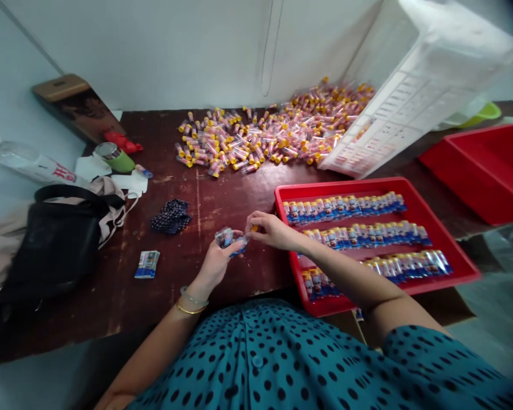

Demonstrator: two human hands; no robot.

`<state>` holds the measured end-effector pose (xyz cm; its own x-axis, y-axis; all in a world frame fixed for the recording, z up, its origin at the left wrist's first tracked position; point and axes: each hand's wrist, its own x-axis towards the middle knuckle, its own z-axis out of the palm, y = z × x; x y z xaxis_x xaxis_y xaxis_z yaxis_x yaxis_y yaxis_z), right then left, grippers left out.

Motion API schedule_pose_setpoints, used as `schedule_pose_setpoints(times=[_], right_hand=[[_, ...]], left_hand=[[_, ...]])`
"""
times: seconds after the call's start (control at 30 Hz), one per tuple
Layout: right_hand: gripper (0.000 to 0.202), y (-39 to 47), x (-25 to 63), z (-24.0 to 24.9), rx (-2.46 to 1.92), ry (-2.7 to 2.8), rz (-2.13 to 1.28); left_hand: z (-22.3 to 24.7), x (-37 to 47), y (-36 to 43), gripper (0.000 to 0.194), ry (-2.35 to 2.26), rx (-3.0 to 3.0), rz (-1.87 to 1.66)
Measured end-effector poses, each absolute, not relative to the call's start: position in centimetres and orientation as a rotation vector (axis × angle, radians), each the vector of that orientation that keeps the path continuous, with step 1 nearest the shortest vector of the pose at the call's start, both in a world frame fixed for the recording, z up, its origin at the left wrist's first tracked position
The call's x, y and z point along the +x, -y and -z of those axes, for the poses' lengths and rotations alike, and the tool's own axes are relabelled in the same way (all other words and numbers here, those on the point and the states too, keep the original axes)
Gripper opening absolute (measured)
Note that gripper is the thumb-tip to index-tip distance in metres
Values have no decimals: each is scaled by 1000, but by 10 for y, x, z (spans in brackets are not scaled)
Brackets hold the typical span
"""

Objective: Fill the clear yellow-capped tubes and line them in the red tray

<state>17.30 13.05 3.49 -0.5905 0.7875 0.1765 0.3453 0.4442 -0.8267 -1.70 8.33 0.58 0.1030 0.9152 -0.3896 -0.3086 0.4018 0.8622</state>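
Note:
My left hand (pixel 215 264) is closed on small clear plastic packets with blue print (pixel 224 237), held above the dark table in front of me. Right beside it, my right hand (pixel 275 231) pinches a small tube with a yellow cap (pixel 255 228); its fingertips hide most of it. A short stack of flat printed packets (pixel 147 265) lies on the table to the left. On the right, a red tray (pixel 342 187) holds rows of filled packets (pixel 344 208) with yellow-capped tubes inside. My right forearm reaches across this tray.
A heap of yellow-capped tubes (pixel 256 139) lies along the wall. A white plastic basket (pixel 393 119) leans over its right end. Another red tray (pixel 483 171) is at far right. A dark patterned cloth (pixel 171 216), green-sided cup (pixel 118 158) and black bag (pixel 60 245) are left.

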Motion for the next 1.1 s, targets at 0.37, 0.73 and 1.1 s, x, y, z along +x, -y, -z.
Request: schedule_pose_setpoints(times=[0.37,0.73,1.1], right_hand=[[25,-128,212,-46,-1172,1600,-1189],[26,-121,217,-56,-988,1275,-1499],[28,-101,205,-47,-1056,1389,-1323]], left_hand=[[3,-26,-85,24,-1121,990,-836],[-12,-20,-87,25,-927,1047,-737],[-19,-5,-78,23,-1037,1087,-743]])
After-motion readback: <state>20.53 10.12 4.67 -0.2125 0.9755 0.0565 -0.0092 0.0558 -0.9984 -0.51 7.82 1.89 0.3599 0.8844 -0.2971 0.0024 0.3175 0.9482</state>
